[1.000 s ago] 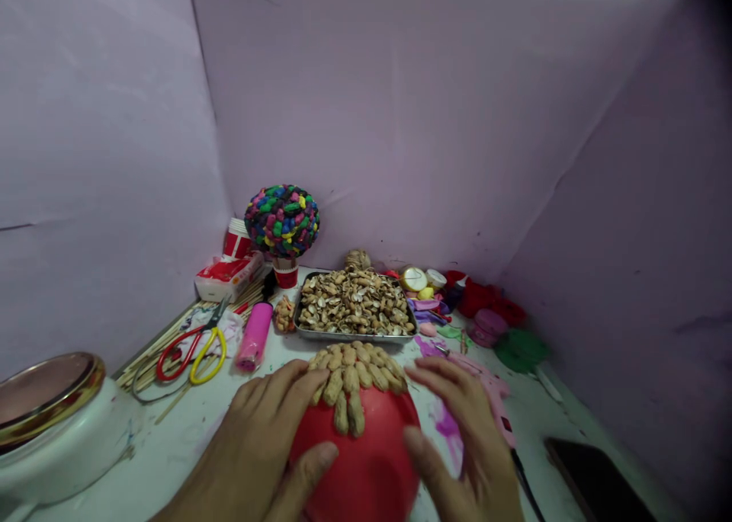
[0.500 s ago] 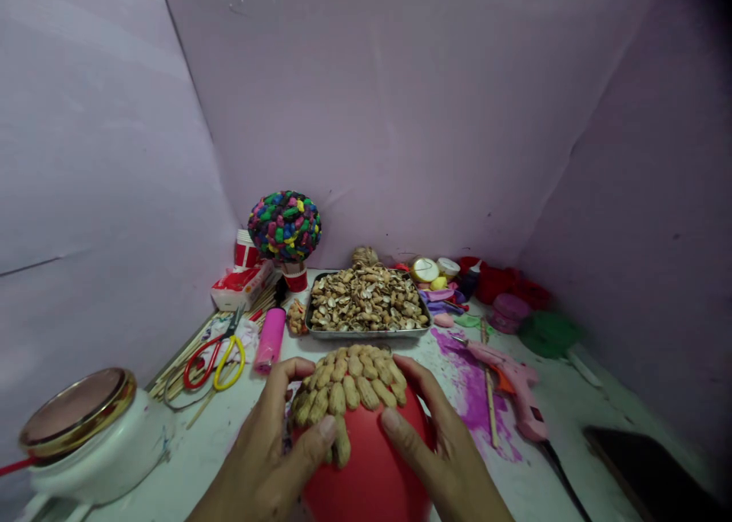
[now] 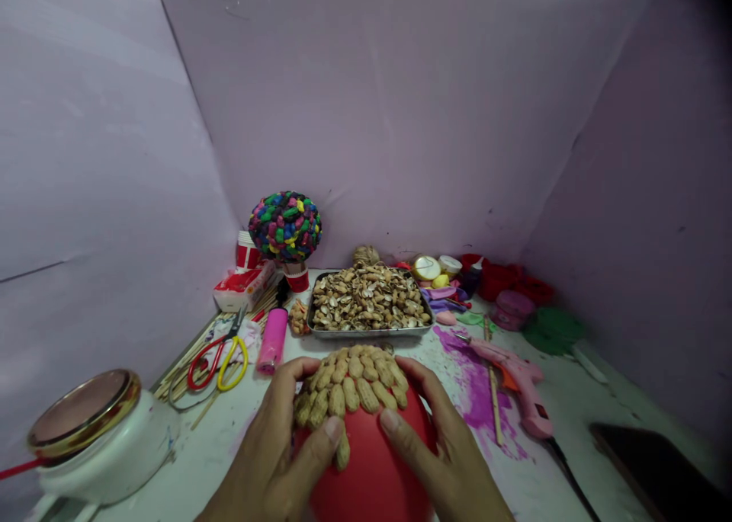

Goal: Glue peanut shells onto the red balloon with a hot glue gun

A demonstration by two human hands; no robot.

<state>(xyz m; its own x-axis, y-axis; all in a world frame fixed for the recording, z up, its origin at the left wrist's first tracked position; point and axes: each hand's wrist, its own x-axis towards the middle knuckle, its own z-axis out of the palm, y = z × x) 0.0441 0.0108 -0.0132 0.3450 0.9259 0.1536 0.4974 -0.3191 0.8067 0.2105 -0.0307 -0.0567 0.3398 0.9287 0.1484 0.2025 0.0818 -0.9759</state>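
Between both hands is a red balloon, its upper part covered with rows of peanut shells. My left hand curves round the balloon's left side, thumb on a peanut shell that hangs lower than the others. On the opposite side my right hand holds the balloon, its thumb on the bare red surface just under the shell rows. Behind the balloon stands a metal tray heaped with loose peanut shells.
To the left lie scissors, a pink roll, wooden sticks and a white pot. A pink glue gun and a dark phone lie right. A multicoloured ball on a red cup stands behind.
The view has shifted slightly. My left thumb sits a little further over the lower peanut shell; both hands stay on the balloon.
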